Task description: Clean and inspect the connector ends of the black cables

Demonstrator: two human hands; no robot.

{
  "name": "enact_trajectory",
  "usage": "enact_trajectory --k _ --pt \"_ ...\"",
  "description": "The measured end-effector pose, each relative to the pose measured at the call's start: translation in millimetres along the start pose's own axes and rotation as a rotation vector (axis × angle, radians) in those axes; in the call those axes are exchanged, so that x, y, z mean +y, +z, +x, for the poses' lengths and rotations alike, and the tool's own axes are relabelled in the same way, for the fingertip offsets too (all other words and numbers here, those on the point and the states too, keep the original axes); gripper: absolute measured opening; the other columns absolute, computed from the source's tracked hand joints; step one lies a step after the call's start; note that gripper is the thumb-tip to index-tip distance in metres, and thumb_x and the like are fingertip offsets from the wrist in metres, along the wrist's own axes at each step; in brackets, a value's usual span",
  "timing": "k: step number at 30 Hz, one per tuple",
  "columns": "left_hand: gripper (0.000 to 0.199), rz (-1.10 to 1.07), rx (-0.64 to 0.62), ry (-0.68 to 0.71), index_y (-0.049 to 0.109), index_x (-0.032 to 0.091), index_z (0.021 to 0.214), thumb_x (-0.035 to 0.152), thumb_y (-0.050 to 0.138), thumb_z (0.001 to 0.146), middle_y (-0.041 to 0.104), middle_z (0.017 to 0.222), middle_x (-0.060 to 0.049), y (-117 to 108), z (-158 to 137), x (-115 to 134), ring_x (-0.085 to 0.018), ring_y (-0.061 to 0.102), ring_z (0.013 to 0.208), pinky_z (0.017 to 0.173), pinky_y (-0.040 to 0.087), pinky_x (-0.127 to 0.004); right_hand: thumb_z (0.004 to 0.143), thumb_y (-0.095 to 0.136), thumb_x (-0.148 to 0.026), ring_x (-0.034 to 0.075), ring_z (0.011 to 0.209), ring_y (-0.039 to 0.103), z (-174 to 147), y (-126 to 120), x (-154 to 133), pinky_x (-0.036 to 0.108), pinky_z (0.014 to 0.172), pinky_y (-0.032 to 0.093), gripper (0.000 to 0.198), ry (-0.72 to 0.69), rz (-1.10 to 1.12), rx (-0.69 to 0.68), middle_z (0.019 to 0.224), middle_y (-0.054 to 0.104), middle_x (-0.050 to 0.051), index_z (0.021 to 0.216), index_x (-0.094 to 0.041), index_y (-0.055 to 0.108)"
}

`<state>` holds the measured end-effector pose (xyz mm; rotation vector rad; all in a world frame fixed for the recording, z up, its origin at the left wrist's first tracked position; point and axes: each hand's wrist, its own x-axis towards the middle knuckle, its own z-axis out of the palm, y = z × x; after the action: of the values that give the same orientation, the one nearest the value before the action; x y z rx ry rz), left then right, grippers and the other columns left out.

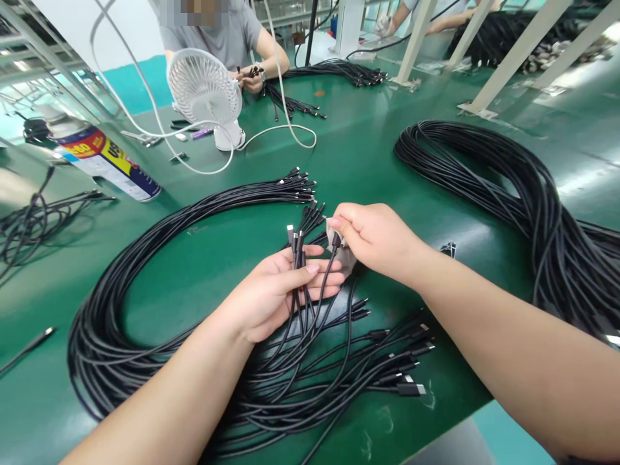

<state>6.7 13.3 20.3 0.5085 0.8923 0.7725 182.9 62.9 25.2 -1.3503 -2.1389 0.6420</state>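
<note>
My left hand (285,284) is turned palm up, its thumb pressed over several black USB cables (296,248) whose plugs stick up past the fingers. To its right, my right hand (371,236) pinches a pale cloth (346,258) against the black plug (336,242) of one cable. The cloth partly hides that plug's tip. Below both hands a bundle of black cables (300,387) lies on the green table (179,278), plugs toward the right. The same bundle curves round on the left, and its other ends (298,187) rest beyond my hands.
A large coil of black cables (508,168) lies at the right. A spray can (106,158) and a white fan (206,97) with a loose white cord stand at the back left. Across the table a person (217,39) handles cables. Slanted metal posts (513,58) rise at the back right.
</note>
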Motion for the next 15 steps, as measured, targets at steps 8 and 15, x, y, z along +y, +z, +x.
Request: enact_trajectory --k 8,15 --pt "0.014 0.099 0.123 0.118 0.053 0.015 0.087 0.012 0.067 0.083 0.074 0.09 -0.008 3.1 2.5 -3.4 -0.018 0.073 0.076 0.076 0.059 -0.033 0.098 0.038 -0.03 0.016 0.056 0.046 1.7 -0.4 2.8 0.027 0.056 0.027 0.029 -0.029 -0.435 -0.087 0.063 0.055 0.004 0.078 -0.016 0.056" --pt "0.018 0.137 0.113 0.154 0.057 0.015 0.092 0.014 0.071 0.08 0.072 0.089 -0.005 2.8 3.3 -4.6 -0.017 0.073 0.077 0.071 0.06 -0.029 0.101 0.032 -0.034 0.02 0.061 0.055 5.6 0.6 8.4 0.03 0.057 0.026 0.041 -0.068 -0.602 -0.174 0.07 0.064 0.01 0.085 -0.013 0.064"
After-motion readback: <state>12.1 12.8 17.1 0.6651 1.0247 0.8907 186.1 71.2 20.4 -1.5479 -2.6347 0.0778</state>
